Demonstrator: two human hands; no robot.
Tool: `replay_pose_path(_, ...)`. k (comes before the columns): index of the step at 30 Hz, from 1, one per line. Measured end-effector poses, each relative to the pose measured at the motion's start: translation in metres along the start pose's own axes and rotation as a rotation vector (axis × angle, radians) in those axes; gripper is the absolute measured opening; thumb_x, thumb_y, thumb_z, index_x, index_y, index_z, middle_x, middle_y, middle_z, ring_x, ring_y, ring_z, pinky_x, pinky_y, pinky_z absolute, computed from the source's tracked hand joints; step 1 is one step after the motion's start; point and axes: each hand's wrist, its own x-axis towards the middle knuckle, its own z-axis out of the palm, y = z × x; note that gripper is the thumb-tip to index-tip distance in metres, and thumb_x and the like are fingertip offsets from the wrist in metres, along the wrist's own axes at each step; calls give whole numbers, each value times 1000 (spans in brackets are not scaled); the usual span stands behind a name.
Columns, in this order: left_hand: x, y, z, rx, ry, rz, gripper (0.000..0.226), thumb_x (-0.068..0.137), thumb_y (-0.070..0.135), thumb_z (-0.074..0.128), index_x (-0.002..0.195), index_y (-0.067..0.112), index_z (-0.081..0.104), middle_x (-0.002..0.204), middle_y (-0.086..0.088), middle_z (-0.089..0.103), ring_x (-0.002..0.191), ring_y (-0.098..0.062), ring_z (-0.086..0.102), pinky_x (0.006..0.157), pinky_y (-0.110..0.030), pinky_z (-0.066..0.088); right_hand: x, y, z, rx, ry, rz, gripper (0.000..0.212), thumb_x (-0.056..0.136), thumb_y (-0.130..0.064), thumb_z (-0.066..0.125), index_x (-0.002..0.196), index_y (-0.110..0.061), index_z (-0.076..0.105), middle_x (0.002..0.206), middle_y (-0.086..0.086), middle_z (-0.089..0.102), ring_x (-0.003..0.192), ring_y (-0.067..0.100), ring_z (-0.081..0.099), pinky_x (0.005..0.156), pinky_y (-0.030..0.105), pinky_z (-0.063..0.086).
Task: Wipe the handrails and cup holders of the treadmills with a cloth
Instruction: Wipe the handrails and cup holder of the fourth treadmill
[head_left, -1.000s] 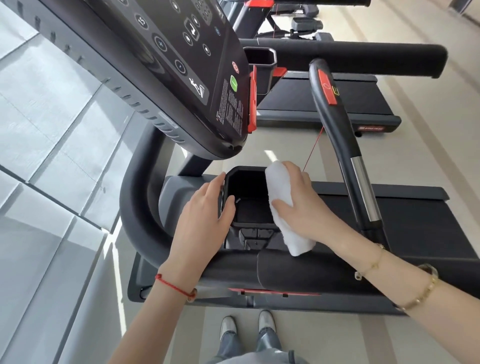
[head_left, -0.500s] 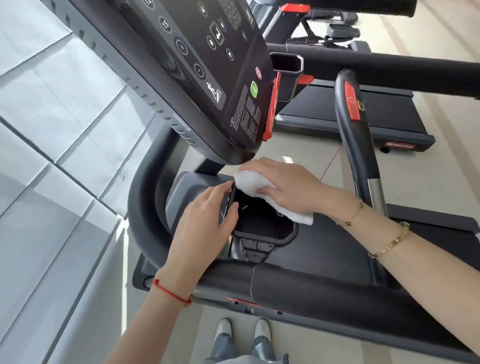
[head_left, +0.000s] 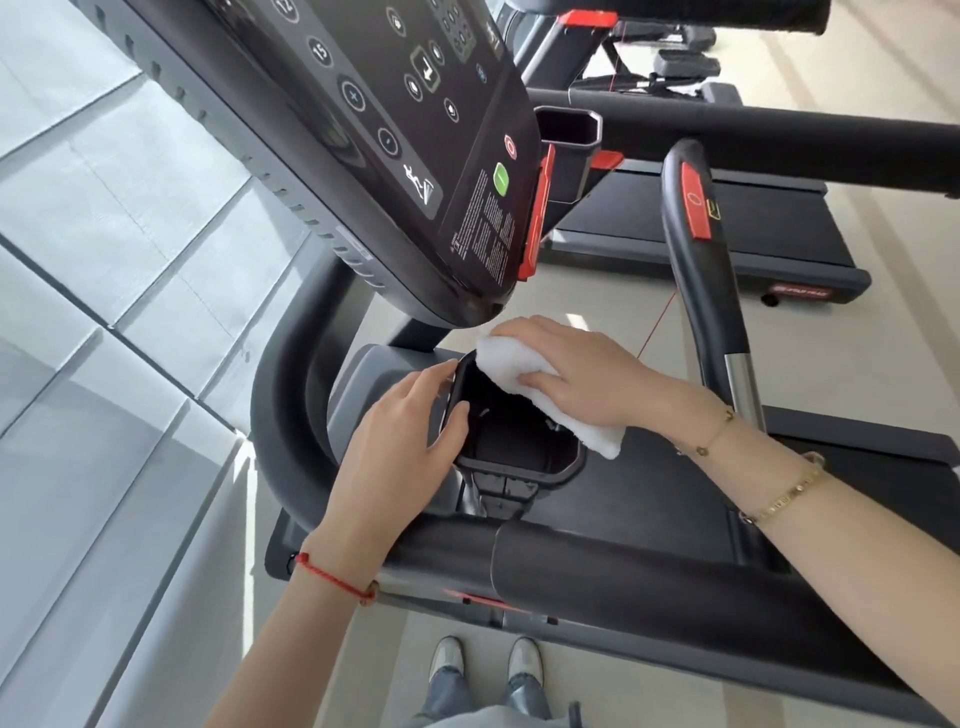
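A black cup holder sits below the treadmill's console. My left hand grips its left rim, thumb inside and fingers outside. A folded white cloth lies over the holder's far right rim. My right hand holds the cloth and presses it down onto that rim, fingers spread over it. The padded black handrail runs across just below the holder. A curved grip bar with a red pad rises to the right.
The dark console overhangs the cup holder closely. A second treadmill with its own cup holder stands beyond. A thin red cord hangs by my right hand. Grey wall panels fill the left. My shoes show below.
My right hand has slid the cloth from the holder's right side to its far rim under the console. My left hand has kept its grip on the left rim.
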Motion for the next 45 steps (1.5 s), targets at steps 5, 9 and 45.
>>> replay_pose_path(5,1,0,0,20,-4,5,42,95,35,52,136,23,52,119,4,64,108,-12,60,88,-21,44,-39,13,3,21,37,101,44,101,-37,36,142,-42,22,132,-9,39,92,18,53,73,35,42)
replay_pose_path(9,2,3,-2,23,-27,21,43,96,34,51,137,19,51,119,2,64,108,-16,60,90,-36,51,-9,6,-3,40,-22,121,42,99,-31,46,140,-30,36,131,-3,50,108,23,53,85,34,39)
replay_pose_path(45,-7,14,-3,65,-8,-31,42,99,31,51,139,18,52,112,0,66,101,-19,62,84,-39,51,15,-10,0,-228,20,-158,42,99,-29,48,140,-29,35,134,-5,48,101,26,56,80,38,44)
